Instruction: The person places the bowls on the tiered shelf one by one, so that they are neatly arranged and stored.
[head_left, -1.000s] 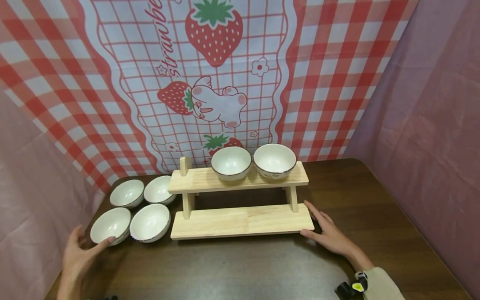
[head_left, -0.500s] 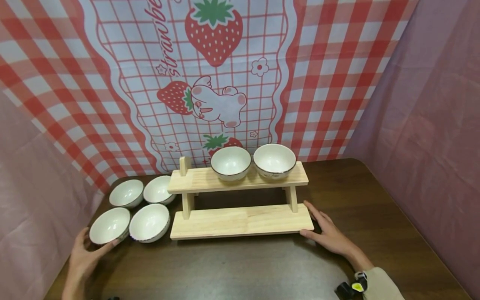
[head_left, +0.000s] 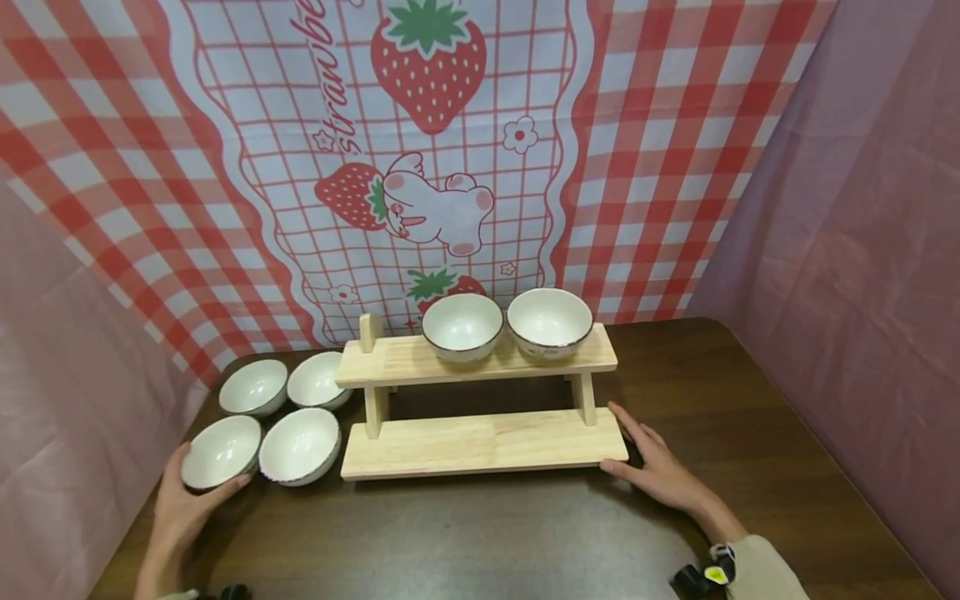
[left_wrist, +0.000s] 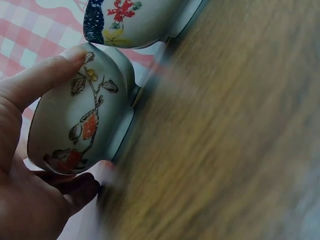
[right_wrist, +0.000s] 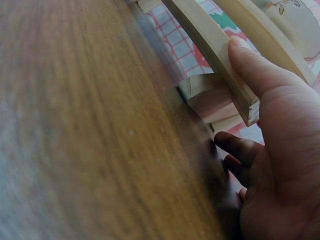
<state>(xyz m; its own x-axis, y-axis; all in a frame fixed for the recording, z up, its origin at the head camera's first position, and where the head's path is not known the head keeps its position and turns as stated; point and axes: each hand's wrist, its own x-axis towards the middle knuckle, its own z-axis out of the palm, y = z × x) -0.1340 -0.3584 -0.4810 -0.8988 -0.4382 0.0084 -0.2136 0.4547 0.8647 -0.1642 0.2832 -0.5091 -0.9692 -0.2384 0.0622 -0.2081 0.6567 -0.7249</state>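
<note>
Crowding could make the floral bowl point(head_left: 221, 451) clamped in the left grip point(head_left: 183, 505) hit the neighbouring bowl point(head_left: 300, 447); the right grip point(head_left: 657, 472) clasps the two-tier rack point(head_left: 483, 444).

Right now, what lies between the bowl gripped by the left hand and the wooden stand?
In the head view, a second white bowl stands upright on the table between the gripped bowl and the wooden stand.
</note>
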